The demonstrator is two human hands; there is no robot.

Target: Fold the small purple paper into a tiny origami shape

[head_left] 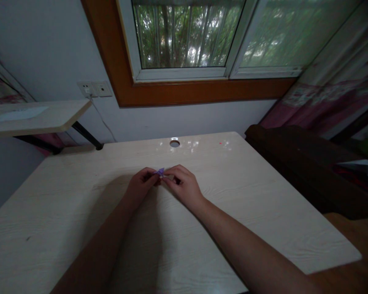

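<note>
A small purple piece of folded paper (pixel 160 172) is held between my two hands above the middle of the desk. My left hand (pixel 142 183) pinches its left side between thumb and fingers. On the other side, my right hand (pixel 184 182) grips it with thumb and index finger. One pointed tip of the paper sticks up between the fingertips; its lower part is mostly hidden by them.
The pale wooden desk (pixel 233 204) has a round cable hole (pixel 174 143) near its back edge and a tiny red speck (pixel 220 143). A raised shelf (pixel 49 118) on black legs stands at the left. Dark furniture (pixel 288 171) lies beyond the right edge.
</note>
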